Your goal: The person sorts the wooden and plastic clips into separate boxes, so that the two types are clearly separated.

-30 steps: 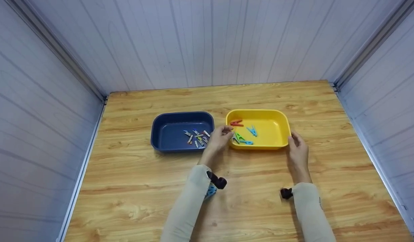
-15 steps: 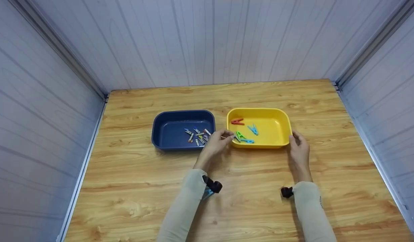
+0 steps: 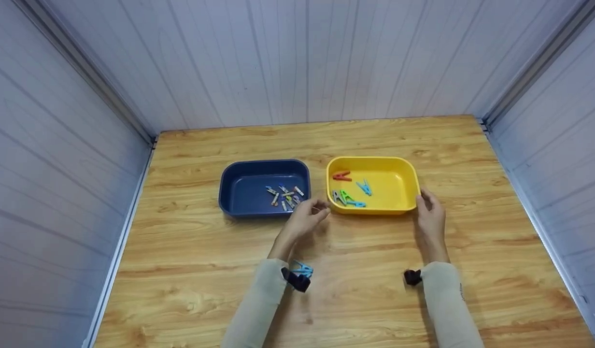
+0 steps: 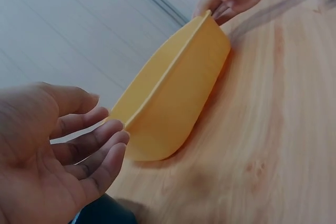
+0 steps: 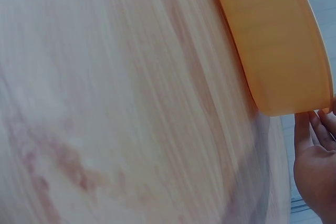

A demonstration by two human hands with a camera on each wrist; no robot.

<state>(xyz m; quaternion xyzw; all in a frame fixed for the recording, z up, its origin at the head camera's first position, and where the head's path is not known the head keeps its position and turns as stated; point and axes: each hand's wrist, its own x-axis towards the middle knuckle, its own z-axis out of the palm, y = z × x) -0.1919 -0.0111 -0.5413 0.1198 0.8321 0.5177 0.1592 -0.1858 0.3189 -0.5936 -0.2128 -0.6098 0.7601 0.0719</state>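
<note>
My left hand (image 3: pixel 304 217) hovers just off the near left corner of the yellow bin (image 3: pixel 389 193), fingers loosely bent and nothing between them. In the left wrist view its fingertips (image 4: pixel 118 135) overlap the bin's corner. My right hand (image 3: pixel 432 215) holds the bin's near right corner, thumb and fingers at the rim. Inside the bin lie a red clothespin (image 3: pixel 342 176), a grey clothespin (image 3: pixel 338 196), a green clothespin (image 3: pixel 346 195) and two blue ones. Another blue clothespin group (image 3: pixel 303 268) lies on the table, partly hidden by the left wrist camera.
A navy bin (image 3: pixel 242 195) stands left of the yellow one, with several small wooden clothespins (image 3: pixel 287 194) on its right side. Both bins rest on a wood-grain table (image 3: pixel 181 266) enclosed by pale panel walls (image 3: pixel 288 63) at the back and sides.
My left hand has let go of the grey clothespin, which now lies in the yellow bin, and has drawn back toward me and left. My right hand has stayed at the bin's corner.
</note>
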